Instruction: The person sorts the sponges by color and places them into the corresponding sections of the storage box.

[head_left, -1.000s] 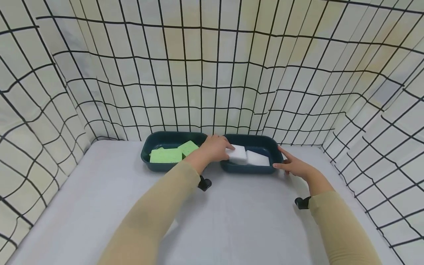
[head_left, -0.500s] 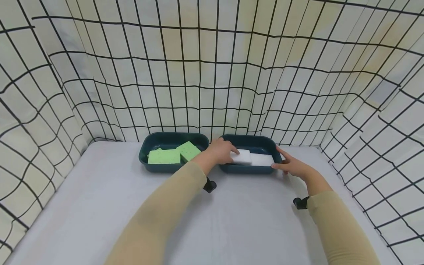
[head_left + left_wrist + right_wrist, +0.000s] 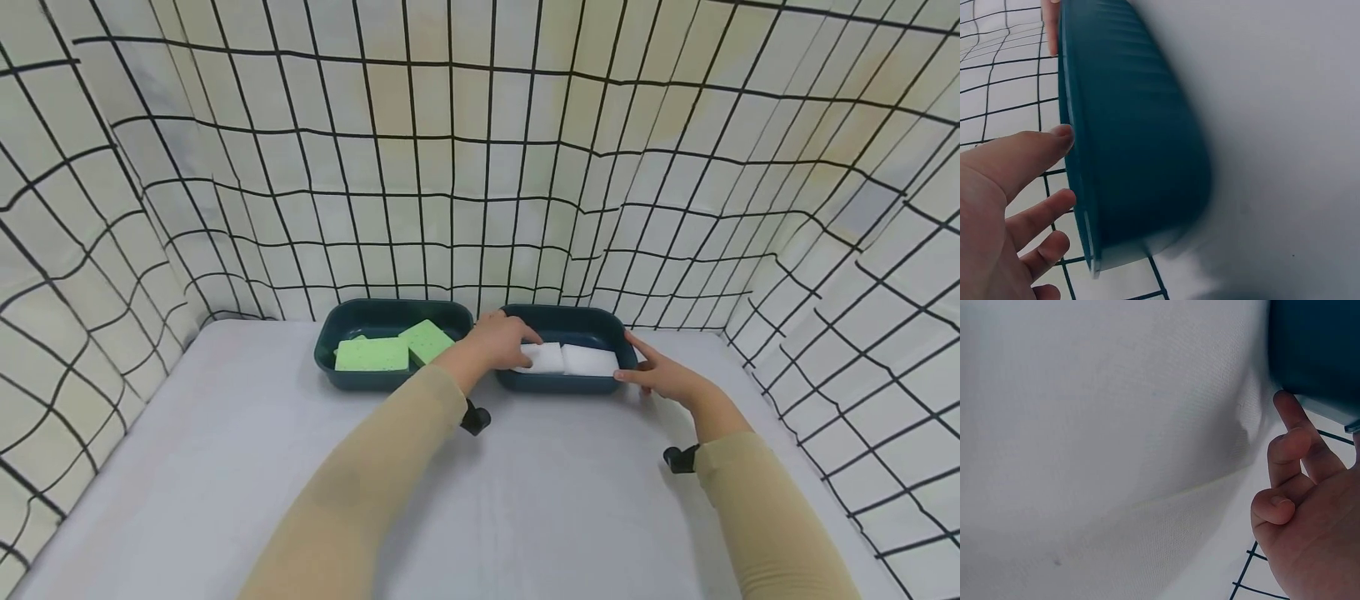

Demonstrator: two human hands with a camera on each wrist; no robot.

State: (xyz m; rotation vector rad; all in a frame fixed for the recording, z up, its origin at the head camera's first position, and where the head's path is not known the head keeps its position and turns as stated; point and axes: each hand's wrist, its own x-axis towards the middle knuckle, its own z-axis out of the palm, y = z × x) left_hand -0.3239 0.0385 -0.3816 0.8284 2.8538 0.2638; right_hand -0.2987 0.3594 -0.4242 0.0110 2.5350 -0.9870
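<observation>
Two white sponges lie side by side in the right dark teal tray (image 3: 558, 384), a left one (image 3: 547, 359) and a right one (image 3: 591, 361). My left hand (image 3: 495, 341) reaches over the tray's left end, thumb and forefinger at the left sponge. In the left wrist view that hand's thumb and loosely bent fingers show against the tray rim (image 3: 1075, 119). My right hand (image 3: 670, 377) holds the tray's right end, its thumb at the front corner and forefinger along the side. In the right wrist view one fingertip of it touches the tray's outer wall (image 3: 1319, 356).
Left of it stands a matching tray (image 3: 367, 382) with green sponges (image 3: 371, 354); my left forearm (image 3: 375, 475) passes in front of its right corner. A white cloth covers the table (image 3: 570, 500). Black netting (image 3: 480, 200) over pale fabric rises behind and along both sides.
The left white sponge was raised and tilted in my left hand; now it lies flat beside the other one. My left hand has shifted slightly right. My right hand has stayed on the tray.
</observation>
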